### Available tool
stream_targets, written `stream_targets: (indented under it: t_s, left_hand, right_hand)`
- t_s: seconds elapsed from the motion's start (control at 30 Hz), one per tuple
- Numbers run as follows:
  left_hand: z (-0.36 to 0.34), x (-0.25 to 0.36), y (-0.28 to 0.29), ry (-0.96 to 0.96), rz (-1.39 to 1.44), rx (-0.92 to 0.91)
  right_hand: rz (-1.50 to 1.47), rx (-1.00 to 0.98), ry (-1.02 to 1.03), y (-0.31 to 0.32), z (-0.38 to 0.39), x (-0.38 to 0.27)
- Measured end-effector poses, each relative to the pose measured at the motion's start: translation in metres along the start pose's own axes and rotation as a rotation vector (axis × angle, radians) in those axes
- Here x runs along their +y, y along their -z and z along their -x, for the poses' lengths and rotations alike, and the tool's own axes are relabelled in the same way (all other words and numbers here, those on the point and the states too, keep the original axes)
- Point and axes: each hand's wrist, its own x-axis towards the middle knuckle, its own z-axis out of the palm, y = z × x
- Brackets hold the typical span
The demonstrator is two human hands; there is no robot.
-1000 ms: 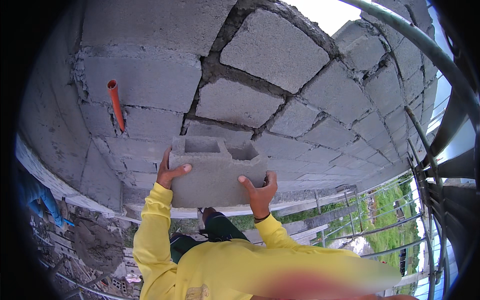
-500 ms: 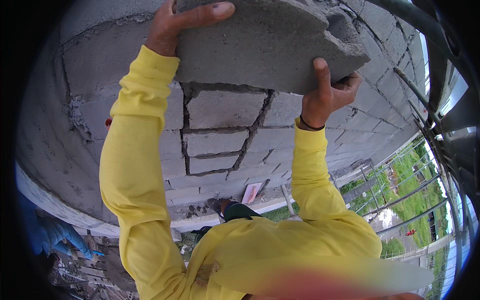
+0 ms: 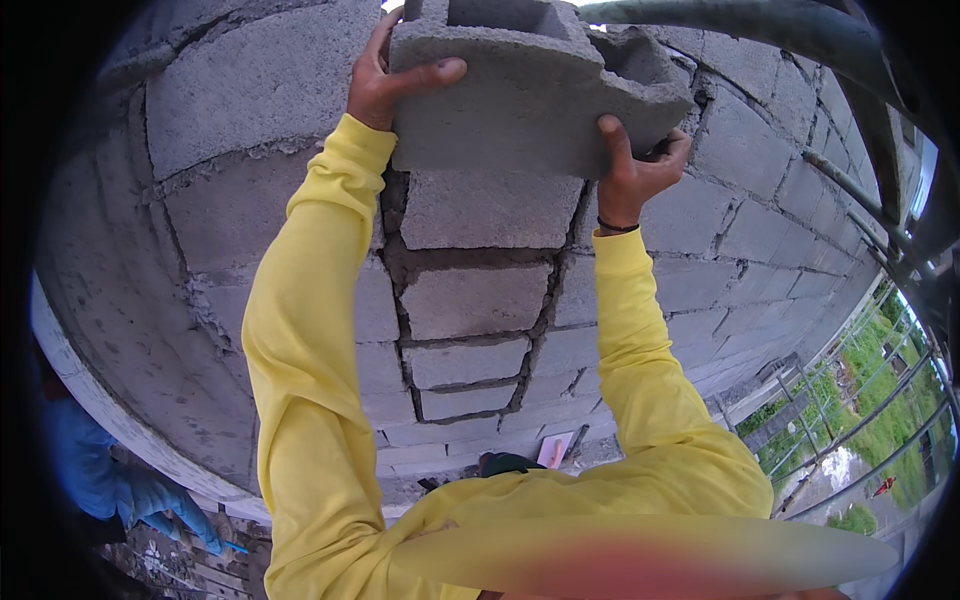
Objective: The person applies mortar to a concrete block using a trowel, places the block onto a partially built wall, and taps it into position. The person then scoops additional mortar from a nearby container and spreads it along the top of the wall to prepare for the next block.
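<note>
A grey hollow concrete block point(image 3: 530, 95) is held high against the top of a grey block wall point(image 3: 480, 300). My left hand point(image 3: 385, 75) grips its left end, thumb across the front face. My right hand point(image 3: 635, 165) clasps its lower right corner from below. Both arms, in yellow sleeves, stretch upward from the bottom of the picture. The block's open cells face up and its top edge runs out of view.
Metal scaffold poles point(image 3: 880, 180) curve down the right side. A person in blue point(image 3: 110, 480) stands low at the left, beside rubble. Below lie a concrete ledge point(image 3: 120, 420) and a pink trowel-like tool point(image 3: 555, 450); grass lies far right.
The block has gone from waist height up to above head level at the wall's top. Both arms have stretched upward, and the view has tilted up toward the wall.
</note>
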Motion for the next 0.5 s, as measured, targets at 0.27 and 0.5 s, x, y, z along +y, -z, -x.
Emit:
stream_targets:
  t_s: [0.27, 0.5]
  left_hand:
    - [-0.029, 0.002, -0.031, 0.120, 0.100, 0.039]
    - [-0.046, -0.011, -0.016, 0.282, 0.173, -0.048]
  right_hand:
    - [0.076, 0.000, 0.009, -0.001, -0.029, 0.047]
    - [-0.029, 0.001, -0.017, -0.016, -0.028, 0.048]
